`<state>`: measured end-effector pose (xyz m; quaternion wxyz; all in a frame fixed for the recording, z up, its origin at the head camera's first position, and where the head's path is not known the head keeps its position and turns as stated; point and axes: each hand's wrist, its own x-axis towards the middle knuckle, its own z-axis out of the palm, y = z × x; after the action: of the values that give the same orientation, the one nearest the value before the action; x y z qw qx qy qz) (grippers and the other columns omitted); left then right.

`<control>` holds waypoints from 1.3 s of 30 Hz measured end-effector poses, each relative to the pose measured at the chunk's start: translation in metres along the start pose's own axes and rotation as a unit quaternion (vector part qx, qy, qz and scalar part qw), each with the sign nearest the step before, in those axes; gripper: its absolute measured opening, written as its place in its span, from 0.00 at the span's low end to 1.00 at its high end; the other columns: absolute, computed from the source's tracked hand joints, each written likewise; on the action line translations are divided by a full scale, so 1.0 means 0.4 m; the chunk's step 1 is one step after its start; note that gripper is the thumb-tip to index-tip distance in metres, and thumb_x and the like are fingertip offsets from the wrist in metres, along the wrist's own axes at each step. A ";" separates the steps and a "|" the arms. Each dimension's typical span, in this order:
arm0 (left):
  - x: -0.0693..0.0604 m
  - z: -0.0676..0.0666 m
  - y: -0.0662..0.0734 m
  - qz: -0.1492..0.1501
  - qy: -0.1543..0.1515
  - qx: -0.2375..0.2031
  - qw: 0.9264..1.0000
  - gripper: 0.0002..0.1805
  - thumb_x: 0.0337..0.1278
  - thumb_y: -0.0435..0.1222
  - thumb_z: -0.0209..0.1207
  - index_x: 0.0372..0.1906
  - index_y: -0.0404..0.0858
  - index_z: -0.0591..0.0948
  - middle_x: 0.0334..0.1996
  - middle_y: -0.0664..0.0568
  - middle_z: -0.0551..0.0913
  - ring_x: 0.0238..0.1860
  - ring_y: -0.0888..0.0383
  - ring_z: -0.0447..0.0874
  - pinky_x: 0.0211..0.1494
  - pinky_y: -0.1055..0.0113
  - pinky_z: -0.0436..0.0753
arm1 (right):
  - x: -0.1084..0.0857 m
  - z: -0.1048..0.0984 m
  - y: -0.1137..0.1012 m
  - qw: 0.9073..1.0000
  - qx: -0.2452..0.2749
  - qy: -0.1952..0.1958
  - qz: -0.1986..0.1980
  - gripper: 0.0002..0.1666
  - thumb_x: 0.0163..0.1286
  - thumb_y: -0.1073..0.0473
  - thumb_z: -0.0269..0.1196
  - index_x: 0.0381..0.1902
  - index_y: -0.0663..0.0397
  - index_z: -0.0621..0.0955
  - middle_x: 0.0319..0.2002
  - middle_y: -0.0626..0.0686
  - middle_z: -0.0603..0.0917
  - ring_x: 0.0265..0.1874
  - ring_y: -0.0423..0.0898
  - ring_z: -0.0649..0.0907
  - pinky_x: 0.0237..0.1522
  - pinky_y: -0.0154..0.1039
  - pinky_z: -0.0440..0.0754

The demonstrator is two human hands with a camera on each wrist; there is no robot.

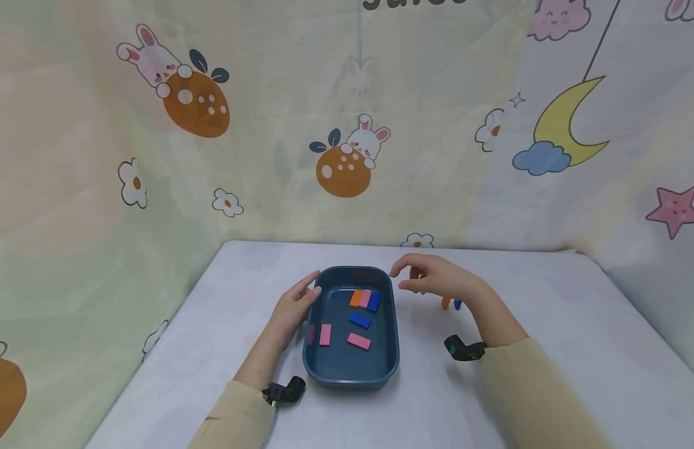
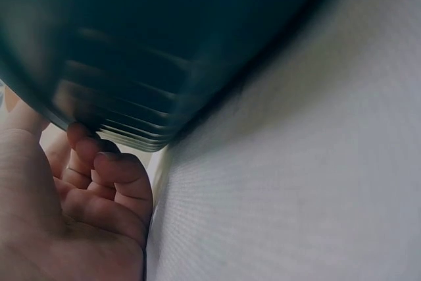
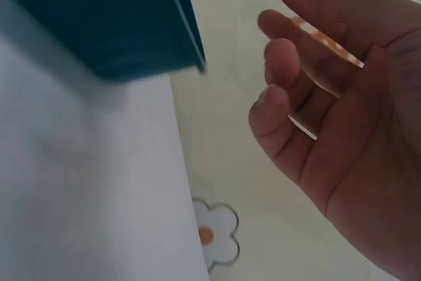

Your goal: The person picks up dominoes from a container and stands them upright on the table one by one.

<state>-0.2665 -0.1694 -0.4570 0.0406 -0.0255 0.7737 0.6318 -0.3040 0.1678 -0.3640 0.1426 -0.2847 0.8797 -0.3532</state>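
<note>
A dark blue rectangular tray point(image 1: 352, 374) stands on the white table in the head view. My left hand point(image 1: 293, 307) holds its left side, the thumb at the rim; in the left wrist view, curled fingers point(image 2: 125, 179) lie against the outer wall. Inside, an orange block point(image 1: 355, 298), a pink block point(image 1: 365, 299) and a blue block point(image 1: 373, 302) lie side by side. Nearer are another blue block point(image 1: 360, 320) and two flat pink pieces point(image 1: 325, 335). My right hand point(image 1: 436, 276) hovers beside the tray's far right corner, fingers loosely bent, holding nothing.
Right of the tray, an orange piece point(image 1: 446, 303) and a blue piece point(image 1: 457, 304) show partly beneath the right forearm. The table point(image 1: 436, 399) ends at a printed cloth backdrop point(image 1: 268, 125) with rabbits, flowers and a moon.
</note>
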 end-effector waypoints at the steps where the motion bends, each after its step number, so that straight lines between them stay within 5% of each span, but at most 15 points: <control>1: 0.002 0.000 -0.005 0.001 0.003 -0.003 1.000 0.27 0.66 0.54 0.58 0.69 0.63 0.71 0.36 0.43 0.75 0.32 0.54 0.73 0.36 0.66 0.74 | 0.014 0.006 -0.013 1.000 0.000 -0.011 -0.001 0.18 0.68 0.47 0.66 0.55 0.36 0.80 0.36 0.52 0.82 0.33 0.51 0.80 0.36 0.46 0.81; 5: 0.010 0.000 -0.022 0.011 0.013 -0.012 1.000 0.25 0.63 0.58 0.58 0.65 0.67 0.73 0.31 0.50 0.74 0.30 0.55 0.71 0.34 0.67 0.73 | 0.064 0.032 -0.055 0.999 -0.011 -0.044 -0.005 0.17 0.68 0.47 0.65 0.54 0.33 0.80 0.40 0.49 0.82 0.34 0.51 0.82 0.41 0.49 0.80; 10: 0.013 0.001 -0.028 0.019 0.017 -0.012 1.000 0.23 0.62 0.59 0.58 0.62 0.70 0.74 0.30 0.49 0.73 0.28 0.53 0.70 0.31 0.67 0.71 | 0.115 0.066 -0.082 0.997 -0.002 -0.076 -0.014 0.16 0.69 0.48 0.65 0.54 0.35 0.81 0.47 0.47 0.82 0.37 0.53 0.83 0.44 0.49 0.82; 14: 0.012 0.000 -0.027 0.010 0.018 -0.011 1.000 0.22 0.63 0.60 0.56 0.62 0.71 0.74 0.53 0.54 0.81 0.48 0.54 0.81 0.47 0.59 0.81 | 0.151 0.092 -0.090 0.994 0.011 -0.104 -0.027 0.16 0.69 0.49 0.64 0.53 0.35 0.81 0.46 0.51 0.84 0.41 0.60 0.83 0.44 0.49 0.82; 17: 0.012 -0.001 -0.027 0.000 0.014 -0.015 1.000 0.20 0.65 0.60 0.54 0.61 0.73 0.75 0.68 0.63 0.72 0.68 0.52 0.73 0.63 0.45 0.76 | 0.175 0.112 -0.091 0.992 0.012 -0.121 -0.036 0.15 0.69 0.49 0.64 0.54 0.36 0.81 0.48 0.54 0.85 0.43 0.57 0.84 0.47 0.50 0.81; 19: 0.012 -0.001 -0.027 -0.001 0.010 -0.018 1.000 0.20 0.66 0.60 0.53 0.61 0.73 0.75 0.69 0.63 0.71 0.72 0.51 0.69 0.67 0.41 0.71 | 0.189 0.126 -0.093 0.991 0.015 -0.131 -0.039 0.15 0.69 0.49 0.63 0.53 0.35 0.81 0.50 0.51 0.84 0.45 0.54 0.84 0.50 0.50 0.81; 27: 0.006 -0.003 -0.026 0.002 0.007 -0.020 1.000 0.17 0.71 0.55 0.50 0.60 0.73 0.75 0.46 0.53 0.84 0.47 0.52 0.77 0.46 0.61 0.76 | 0.233 0.179 -0.122 0.979 0.024 -0.195 -0.062 0.17 0.70 0.54 0.62 0.56 0.40 0.81 0.38 0.62 0.81 0.33 0.59 0.82 0.41 0.54 0.83; 35: 0.006 -0.004 -0.026 0.015 0.011 -0.008 1.000 0.19 0.68 0.59 0.51 0.62 0.71 0.75 0.63 0.61 0.78 0.57 0.52 0.76 0.54 0.57 0.78 | 0.264 0.227 -0.132 0.968 -0.020 -0.242 -0.058 0.14 0.70 0.54 0.62 0.50 0.28 0.83 0.43 0.47 0.83 0.29 0.46 0.81 0.37 0.43 0.83; 39: 0.007 -0.008 -0.027 0.020 0.008 -0.006 1.000 0.21 0.65 0.59 0.54 0.62 0.71 0.75 0.58 0.56 0.81 0.53 0.51 0.76 0.49 0.59 0.77 | 0.271 0.245 -0.134 0.961 -0.020 -0.273 -0.048 0.14 0.70 0.57 0.63 0.49 0.30 0.84 0.44 0.42 0.83 0.32 0.44 0.82 0.38 0.39 0.83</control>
<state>-0.2685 -0.1746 -0.4672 0.0216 -0.0153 0.7707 0.6367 -0.3249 0.0180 -0.4012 0.3545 -0.4151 0.7995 -0.2505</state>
